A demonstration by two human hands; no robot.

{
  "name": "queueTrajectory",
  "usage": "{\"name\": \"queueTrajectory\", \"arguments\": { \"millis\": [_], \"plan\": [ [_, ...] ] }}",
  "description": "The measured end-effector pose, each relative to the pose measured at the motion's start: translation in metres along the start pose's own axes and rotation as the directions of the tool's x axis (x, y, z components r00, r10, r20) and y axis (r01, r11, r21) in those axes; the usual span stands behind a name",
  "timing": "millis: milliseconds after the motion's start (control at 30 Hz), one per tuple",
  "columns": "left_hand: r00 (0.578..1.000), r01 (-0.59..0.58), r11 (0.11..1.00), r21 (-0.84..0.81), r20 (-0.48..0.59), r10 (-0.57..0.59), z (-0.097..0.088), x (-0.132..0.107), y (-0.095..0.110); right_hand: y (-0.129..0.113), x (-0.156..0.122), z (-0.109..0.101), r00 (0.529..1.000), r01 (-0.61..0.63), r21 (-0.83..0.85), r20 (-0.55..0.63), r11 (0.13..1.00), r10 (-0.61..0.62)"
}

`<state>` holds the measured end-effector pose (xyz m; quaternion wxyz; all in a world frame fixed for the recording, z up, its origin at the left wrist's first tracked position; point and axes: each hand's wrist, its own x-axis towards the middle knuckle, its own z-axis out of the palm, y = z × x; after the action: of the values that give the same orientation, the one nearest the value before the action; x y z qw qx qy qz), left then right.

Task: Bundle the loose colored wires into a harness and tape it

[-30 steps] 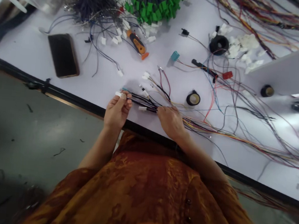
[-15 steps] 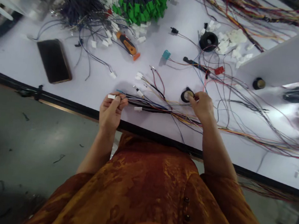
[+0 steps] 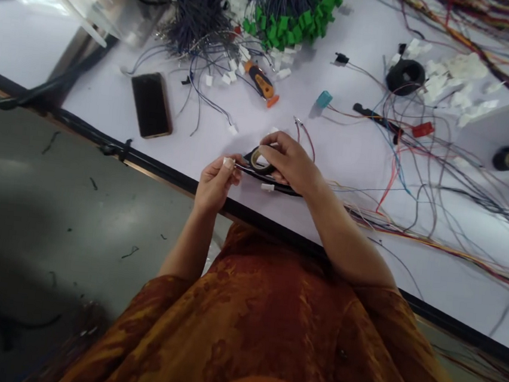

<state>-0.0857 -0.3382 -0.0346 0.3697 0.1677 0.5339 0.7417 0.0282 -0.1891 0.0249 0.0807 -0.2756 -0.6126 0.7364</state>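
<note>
Near the table's front edge, my left hand (image 3: 217, 181) pinches a white connector (image 3: 228, 163) with wires running right from it. Close beside it my right hand (image 3: 291, 161) grips a roll of black tape (image 3: 263, 160), its tan core facing up, held over the wires. A bundle of wires (image 3: 368, 221) passes beneath my right hand and on to the right side. Another white connector (image 3: 267, 187) lies just below the tape roll. Red wires with bare metal terminals (image 3: 305, 133) show behind my right hand, which hides part of the bundle.
A phone (image 3: 152, 105) lies to the left. An orange and black cutter (image 3: 260, 82) sits behind my hands, near wires with green connectors (image 3: 292, 29). Another black tape roll (image 3: 406, 77), a teal connector (image 3: 324, 99) and a red connector (image 3: 423, 130) lie to the right among loose wires.
My right hand has lifted the tape roll from the table and carried it left, beside my left hand. My left hand still pinches the white connector. The camera view has shifted left.
</note>
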Motion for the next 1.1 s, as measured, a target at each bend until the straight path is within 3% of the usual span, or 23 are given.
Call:
{"name": "queueTrajectory", "arguments": {
  "millis": [200, 300, 400, 467, 533, 633, 700, 800, 867, 933, 1000, 1033, 1100],
  "plan": [
    [0.998, -0.019, 0.997, 0.079, 0.063, 0.014, -0.003, 0.004, 0.004, -0.011, 0.007, 0.001, 0.997, -0.080, -0.049, 0.010, 0.996, 0.081],
    [0.998, 0.008, 0.997, 0.074, 0.063, -0.012, -0.003, 0.006, 0.005, -0.006, -0.002, 0.009, 0.999, 0.024, -0.201, -0.036, 0.979, -0.032],
    [0.997, 0.069, 0.995, 0.071, 0.030, -0.071, -0.005, 0.008, 0.007, 0.010, -0.029, 0.025, 0.962, 0.225, -0.496, -0.021, 0.838, -0.271],
    [0.991, 0.135, 0.989, 0.063, 0.009, -0.136, -0.006, 0.009, 0.010, 0.022, -0.049, 0.036, 0.950, 0.276, -0.643, 0.072, 0.714, -0.303],
    [0.984, 0.180, 0.982, 0.056, 0.006, -0.181, -0.005, 0.008, 0.015, 0.029, -0.062, 0.041, 0.947, 0.291, -0.660, 0.099, 0.692, -0.304],
    [0.995, 0.088, 0.989, 0.118, 0.043, -0.094, 0.002, 0.001, 0.023, 0.028, -0.053, 0.037, 0.942, 0.214, -0.437, -0.144, 0.874, -0.303],
    [0.993, -0.057, 0.974, 0.218, 0.109, 0.034, 0.007, -0.006, 0.026, 0.022, -0.032, 0.029, 0.953, 0.061, -0.194, -0.279, 0.979, -0.115],
    [0.969, -0.195, 0.924, 0.330, 0.207, 0.131, 0.012, -0.012, 0.024, 0.016, -0.001, 0.015, 0.956, -0.207, 0.167, -0.176, 0.964, 0.236],
    [0.974, -0.198, 0.931, 0.307, 0.170, 0.151, 0.011, -0.012, 0.018, 0.017, 0.004, 0.009, 0.935, -0.253, 0.353, -0.151, 0.901, 0.322],
    [0.986, -0.162, 0.956, 0.245, 0.082, 0.146, 0.009, -0.008, 0.012, 0.025, -0.008, 0.008, 0.927, -0.139, 0.371, -0.278, 0.918, 0.253],
    [0.995, -0.097, 0.974, 0.205, 0.022, 0.095, 0.006, -0.003, 0.008, 0.036, -0.033, 0.012, 0.926, 0.032, 0.111, -0.377, 0.993, 0.013],
    [0.998, -0.055, 0.979, 0.194, 0.002, 0.055, 0.006, -0.002, 0.008, 0.042, -0.047, 0.015, 0.931, 0.114, -0.095, -0.337, 0.989, -0.139],
    [0.999, 0.024, 0.986, 0.163, -0.028, -0.020, 0.006, 0.000, 0.009, 0.052, -0.068, 0.021, 0.931, 0.264, -0.396, -0.134, 0.880, -0.339]
  ]
}}
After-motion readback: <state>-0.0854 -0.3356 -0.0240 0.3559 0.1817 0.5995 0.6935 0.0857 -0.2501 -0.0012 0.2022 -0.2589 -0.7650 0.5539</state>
